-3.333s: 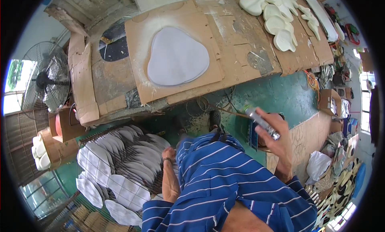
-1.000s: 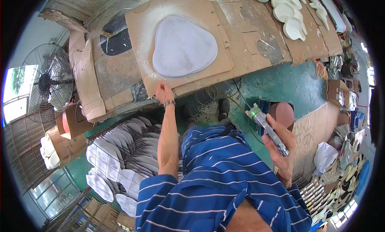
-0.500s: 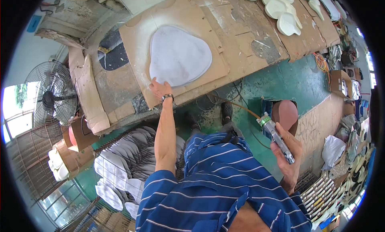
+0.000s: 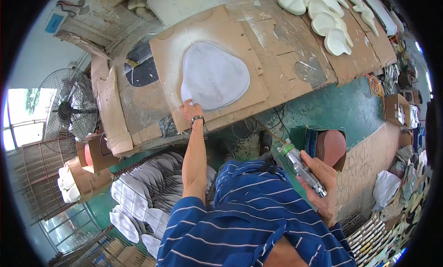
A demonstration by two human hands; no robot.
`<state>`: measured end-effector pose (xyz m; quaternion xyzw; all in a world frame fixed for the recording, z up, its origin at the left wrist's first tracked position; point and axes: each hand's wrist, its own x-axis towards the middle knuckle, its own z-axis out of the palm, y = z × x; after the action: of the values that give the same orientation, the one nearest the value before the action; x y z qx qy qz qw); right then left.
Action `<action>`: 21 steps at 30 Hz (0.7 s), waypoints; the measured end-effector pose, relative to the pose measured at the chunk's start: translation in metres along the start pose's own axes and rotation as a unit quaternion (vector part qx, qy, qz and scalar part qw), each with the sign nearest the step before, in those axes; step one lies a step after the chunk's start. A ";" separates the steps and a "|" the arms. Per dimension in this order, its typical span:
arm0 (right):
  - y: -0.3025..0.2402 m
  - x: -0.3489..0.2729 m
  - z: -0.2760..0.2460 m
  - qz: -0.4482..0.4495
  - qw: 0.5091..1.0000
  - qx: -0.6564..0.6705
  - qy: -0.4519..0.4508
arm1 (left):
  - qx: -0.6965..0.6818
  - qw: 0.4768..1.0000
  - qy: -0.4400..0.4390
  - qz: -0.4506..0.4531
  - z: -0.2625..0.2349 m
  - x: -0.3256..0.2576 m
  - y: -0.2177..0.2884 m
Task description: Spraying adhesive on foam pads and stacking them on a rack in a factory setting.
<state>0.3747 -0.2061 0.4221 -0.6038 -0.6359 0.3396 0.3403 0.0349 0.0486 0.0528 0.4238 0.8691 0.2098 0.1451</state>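
On the cardboard-covered workbench lies a pale grey-white fabric piece [image 4: 215,75], shaped like a rounded triangle, flat on a square cardboard sheet [image 4: 168,50]. My left hand [image 4: 190,111] reaches to its near left corner, with thumb and fingers closed at the edge there. A dark bead bracelet is on that wrist. Off the bench to the right, my right hand [image 4: 320,179] is wrapped round a metal spray gun [image 4: 304,170] with a green fitting. A hose runs from the fitting back toward the bench's near edge.
Cream moulded foam pieces [image 4: 330,24] lie at the bench's far right. Under the left forearm, a wire rack [image 4: 159,188] holds several grey-white fabric pieces. A large fan [image 4: 67,110] stands left. Near the spray gun is an open box [image 4: 311,144] holding a brown rounded piece.
My left fingers have closed in at the fabric piece's corner. My right hand has shifted left with the spray gun. The whole view has moved slightly.
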 end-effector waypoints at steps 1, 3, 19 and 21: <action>0.001 0.000 0.001 0.016 1.000 0.005 0.018 | -0.013 1.000 0.027 0.001 0.003 0.001 -0.004; 0.002 0.000 0.002 0.036 0.998 0.022 0.045 | -0.080 0.995 0.044 -0.047 0.014 0.009 -0.007; 0.029 0.007 0.001 0.024 0.999 0.035 -0.021 | -0.916 0.351 -0.193 0.033 -0.209 0.021 0.191; 0.031 0.009 0.000 0.010 0.999 0.036 -0.040 | -0.922 0.330 -0.182 0.083 -0.255 -0.015 0.171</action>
<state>0.3911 -0.1954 0.3962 -0.5832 -0.6308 0.3893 0.3323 0.0492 0.0697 0.3590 0.1162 0.0323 0.8059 0.5797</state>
